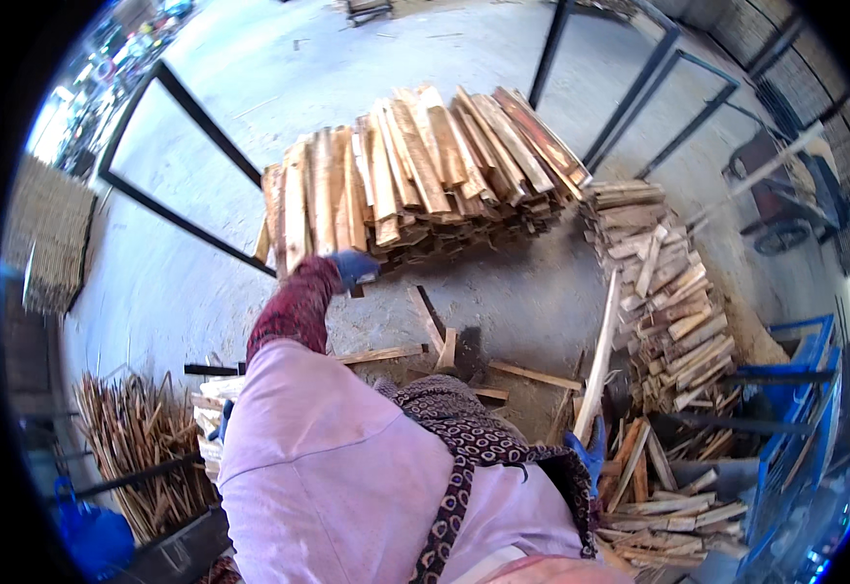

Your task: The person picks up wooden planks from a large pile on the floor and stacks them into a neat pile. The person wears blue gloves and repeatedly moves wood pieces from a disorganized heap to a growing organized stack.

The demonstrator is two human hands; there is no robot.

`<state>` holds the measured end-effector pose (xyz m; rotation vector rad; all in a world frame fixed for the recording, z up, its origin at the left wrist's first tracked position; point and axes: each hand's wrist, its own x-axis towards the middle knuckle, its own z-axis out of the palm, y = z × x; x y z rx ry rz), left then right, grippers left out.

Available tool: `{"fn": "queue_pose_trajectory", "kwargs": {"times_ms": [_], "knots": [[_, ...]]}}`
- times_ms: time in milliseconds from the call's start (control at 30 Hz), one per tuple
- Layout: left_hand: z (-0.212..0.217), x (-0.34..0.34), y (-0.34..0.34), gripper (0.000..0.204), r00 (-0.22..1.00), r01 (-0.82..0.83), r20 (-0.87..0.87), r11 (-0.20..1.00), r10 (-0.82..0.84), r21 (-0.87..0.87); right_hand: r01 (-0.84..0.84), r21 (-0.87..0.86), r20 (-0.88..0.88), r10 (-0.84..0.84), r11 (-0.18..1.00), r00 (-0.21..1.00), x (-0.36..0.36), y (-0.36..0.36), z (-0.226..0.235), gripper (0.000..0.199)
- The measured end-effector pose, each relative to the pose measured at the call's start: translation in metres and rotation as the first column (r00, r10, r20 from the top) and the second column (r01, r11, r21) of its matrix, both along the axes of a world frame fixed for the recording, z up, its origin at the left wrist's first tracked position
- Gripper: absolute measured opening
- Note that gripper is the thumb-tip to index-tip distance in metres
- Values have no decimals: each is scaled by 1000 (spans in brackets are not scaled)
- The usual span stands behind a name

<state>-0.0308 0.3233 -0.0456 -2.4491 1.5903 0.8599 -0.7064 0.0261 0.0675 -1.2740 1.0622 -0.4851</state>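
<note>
My left hand (355,268), in a blue glove, reaches forward to the near left end of a stack of sawn wood strips (406,156). Its fingers are smeared, and a small wood end shows just below them. At my right side, my right hand (591,450), also in a blue glove, is closed around the lower end of a long pale wood strip (602,355). That strip slants upward and away, past the front of a second wood pile (673,292). Part of my right hand is hidden by my patterned apron.
Loose offcuts (532,376) lie on the floor before me. Black metal frames (186,219) rise beside the stack. Upright thin sticks (143,457) fill a rack at left. Short pieces (673,521) lie at lower right near a blue metal frame (785,438). A cart (780,195) stands farther right.
</note>
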Motion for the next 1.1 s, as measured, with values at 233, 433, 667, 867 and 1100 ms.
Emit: {"fn": "queue_pose_trajectory", "kwargs": {"times_ms": [233, 433, 667, 867, 1100], "knots": [[-33, -257, -87, 60, 557, -301, -788, 948, 263, 104, 306, 199, -41, -305, 931, 952, -2, -29, 20, 77], [-12, -315, -75, 58, 491, -433, -636, 800, 595, 415, 460, -272, 123, -444, 845, 888, -45, -263, 25, 73], [-1, -380, -78, 64, 274, -680, -513, 541, 814, 495, -383, -116, -419, 304, 916, 855, -106, -250, -55, 83], [-25, -486, -165, 63, 533, -450, -543, 761, 649, 468, -208, 112, -509, 236, 972, 828, -380, -109, -214, 62], [-61, -547, -334, 62, 693, -147, -567, 857, 445, 493, 843, 450, -613, -584, 295, 532, -659, -17, -311, 45]]}}
